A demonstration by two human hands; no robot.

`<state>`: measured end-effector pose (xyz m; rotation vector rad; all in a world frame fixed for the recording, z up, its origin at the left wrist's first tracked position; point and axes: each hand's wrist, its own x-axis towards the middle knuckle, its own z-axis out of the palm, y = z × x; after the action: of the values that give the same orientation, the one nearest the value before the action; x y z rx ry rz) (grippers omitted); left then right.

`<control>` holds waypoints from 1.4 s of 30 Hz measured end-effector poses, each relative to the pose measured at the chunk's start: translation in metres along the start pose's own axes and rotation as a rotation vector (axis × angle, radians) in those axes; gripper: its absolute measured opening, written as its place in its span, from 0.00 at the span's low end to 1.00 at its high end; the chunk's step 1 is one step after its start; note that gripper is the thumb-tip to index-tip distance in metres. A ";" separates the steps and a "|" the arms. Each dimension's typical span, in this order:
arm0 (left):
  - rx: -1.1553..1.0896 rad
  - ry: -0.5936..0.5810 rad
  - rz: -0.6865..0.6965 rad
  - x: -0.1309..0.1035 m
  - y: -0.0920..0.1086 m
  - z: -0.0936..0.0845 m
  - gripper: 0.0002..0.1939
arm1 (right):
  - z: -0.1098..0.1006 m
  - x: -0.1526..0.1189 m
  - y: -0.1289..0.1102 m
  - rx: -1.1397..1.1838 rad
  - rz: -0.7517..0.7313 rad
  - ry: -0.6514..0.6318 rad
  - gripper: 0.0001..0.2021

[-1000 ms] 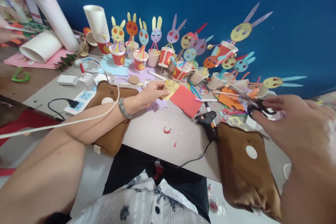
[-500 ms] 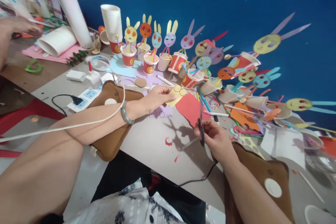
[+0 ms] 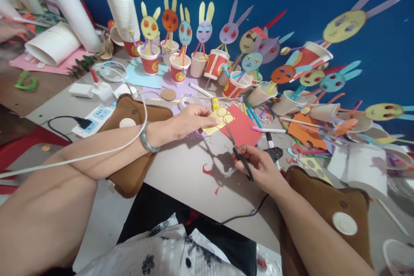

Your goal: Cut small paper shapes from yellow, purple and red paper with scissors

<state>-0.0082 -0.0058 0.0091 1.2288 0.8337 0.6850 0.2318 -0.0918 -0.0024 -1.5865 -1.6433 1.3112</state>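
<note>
Between its thumb and fingers my left hand [image 3: 194,121] pinches a small yellow paper [image 3: 211,127] with circles drawn on it. My right hand [image 3: 258,166] is closed round the black handles of a pair of scissors [image 3: 242,159]. The scissors' blades point up and left, their tips at the right edge of the yellow paper; whether they cut into it I cannot tell. Under and beside the yellow paper is a red sheet [image 3: 245,127]. Red paper scraps [image 3: 207,168] lie on the grey table [image 3: 181,172] below my hands.
Several paper rabbit figures in cups [image 3: 150,60] line the blue wall, beside a stack of paper cups [image 3: 121,13]. Brown cushions [image 3: 136,172] lie under both forearms. A power strip [image 3: 97,119] and white cable are at left. Another person's hand [image 3: 13,30] shows at far left.
My right hand has turned the scissors and brought the blades up to the yellow paper. My left hand keeps its pinch. The view has shifted slightly.
</note>
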 end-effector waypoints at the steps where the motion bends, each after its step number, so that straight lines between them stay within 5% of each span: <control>1: 0.021 -0.003 -0.004 -0.001 0.001 0.001 0.10 | 0.000 0.000 0.001 0.020 0.002 -0.003 0.21; 20: -0.011 -0.047 -0.093 -0.006 0.017 0.010 0.11 | -0.002 0.003 0.021 0.179 -0.039 -0.020 0.19; 42: -0.048 -0.086 -0.123 -0.003 0.011 0.007 0.07 | 0.000 0.003 0.012 0.222 0.037 0.001 0.22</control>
<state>-0.0036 -0.0098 0.0213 1.1461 0.8096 0.5466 0.2368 -0.0908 -0.0136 -1.4902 -1.4183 1.4556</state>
